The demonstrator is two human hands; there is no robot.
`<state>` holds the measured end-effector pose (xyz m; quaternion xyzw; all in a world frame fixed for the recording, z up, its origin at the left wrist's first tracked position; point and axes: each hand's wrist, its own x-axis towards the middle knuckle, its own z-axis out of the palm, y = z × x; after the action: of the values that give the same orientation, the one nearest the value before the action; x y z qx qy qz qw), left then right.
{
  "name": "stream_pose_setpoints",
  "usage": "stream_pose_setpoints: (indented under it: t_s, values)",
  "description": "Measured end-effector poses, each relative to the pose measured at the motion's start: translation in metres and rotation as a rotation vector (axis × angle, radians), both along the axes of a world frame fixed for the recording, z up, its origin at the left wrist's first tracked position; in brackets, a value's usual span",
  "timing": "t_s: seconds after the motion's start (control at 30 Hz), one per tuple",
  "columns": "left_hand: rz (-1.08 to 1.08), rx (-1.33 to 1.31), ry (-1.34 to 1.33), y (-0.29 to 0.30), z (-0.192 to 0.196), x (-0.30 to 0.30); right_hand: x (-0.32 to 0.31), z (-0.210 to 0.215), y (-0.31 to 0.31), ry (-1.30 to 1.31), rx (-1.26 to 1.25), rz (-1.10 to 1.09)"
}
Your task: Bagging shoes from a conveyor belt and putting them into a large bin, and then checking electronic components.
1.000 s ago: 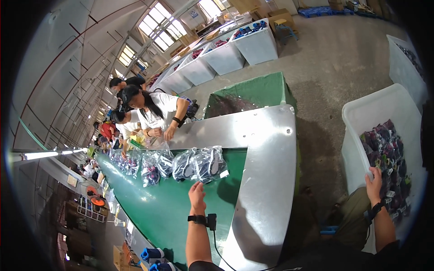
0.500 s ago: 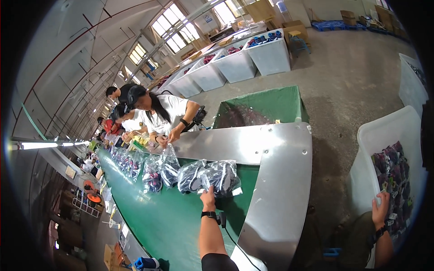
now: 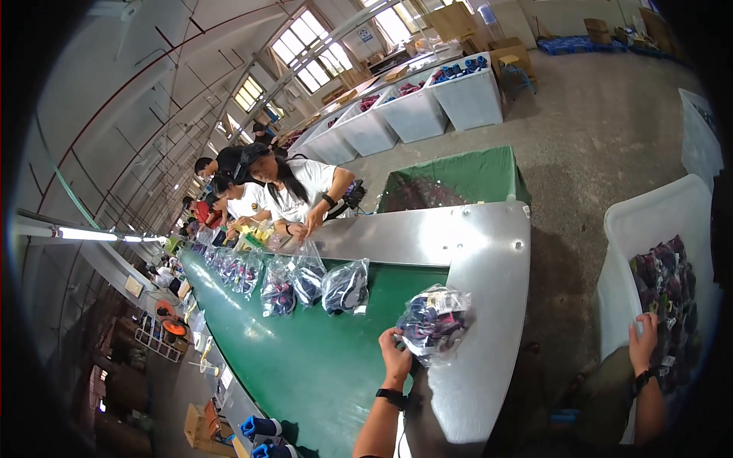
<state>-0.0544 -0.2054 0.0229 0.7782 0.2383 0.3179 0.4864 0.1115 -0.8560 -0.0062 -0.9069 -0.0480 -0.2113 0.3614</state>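
My left hand (image 3: 395,357) grips the near left edge of a clear plastic bag (image 3: 435,324) with dark navy and maroon goods inside. The bag hangs where the green belt (image 3: 328,359) meets the metal table edge (image 3: 489,305), and a pale label shows through its top. Off to the right, my right hand (image 3: 644,340) has its fingers curled over the rim of a tall white bin (image 3: 617,305). Inside that bin lie several similar bagged dark goods (image 3: 664,278). Another bag (image 3: 345,286) lies on the belt, farther left.
Across the belt a person in a white shirt (image 3: 309,179) handles a clear bag (image 3: 308,275), with other people lined up beyond. A green-lined bin (image 3: 458,172) stands behind the metal table. White bins (image 3: 466,95) line the back. Blue rolled items (image 3: 259,427) sit at the lower left.
My left hand has lifted one bag off the belt and brought it right and nearer, toward the metal edge. My right hand stays at the bin rim. The view has shifted slightly.
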Motion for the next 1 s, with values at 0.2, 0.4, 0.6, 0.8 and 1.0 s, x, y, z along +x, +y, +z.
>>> stream_pose_setpoints:
  t_s: [0.2,0.4,0.6,0.8,1.0]
  values:
    - [0.176,-0.593,-0.061,-0.037,0.038,-0.001,-0.004,-0.002,-0.005,-0.069,0.037,0.036]
    - [0.199,-0.300,0.083,-0.045,0.023,0.022,-0.009,0.008,-0.001,-0.095,0.062,0.063]
    - [0.172,-0.556,-0.111,-0.053,0.034,0.016,-0.012,-0.006,-0.008,-0.095,0.062,0.041]
    - [0.090,-0.898,-0.217,-0.071,0.062,-0.024,-0.010,-0.018,-0.014,-0.110,0.055,0.047]
    - [-0.482,-1.211,-0.110,-0.115,0.101,-0.053,0.005,-0.030,-0.021,-0.058,0.135,0.047]
